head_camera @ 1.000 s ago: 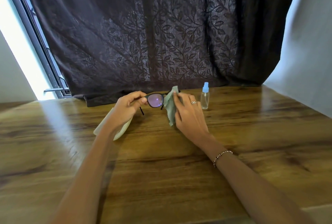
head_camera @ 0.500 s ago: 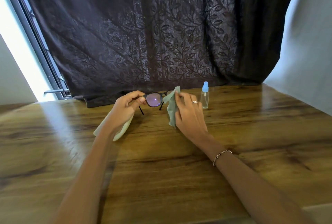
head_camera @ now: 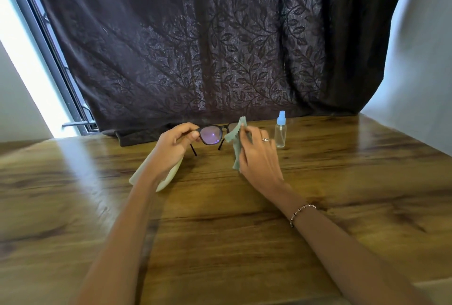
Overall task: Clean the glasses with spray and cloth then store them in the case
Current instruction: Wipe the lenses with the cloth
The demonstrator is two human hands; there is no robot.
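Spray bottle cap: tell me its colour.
Light blue; the cap shows best in the head view.

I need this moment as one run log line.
step: wipe | left hand: holds glasses | right hand: holds cloth against glasses | spray bottle: upright, untouched

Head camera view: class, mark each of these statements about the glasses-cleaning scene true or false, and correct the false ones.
1. The left hand holds the glasses by one end of the frame. True.
2. The right hand holds the cloth up against the glasses. True.
3. The spray bottle lies on its side. False: it stands upright on the table, just beyond the right hand, and no hand touches it.
4. The glasses are stored in the case. False: they are held up in the air, and the pale case lies on the table under the left wrist.
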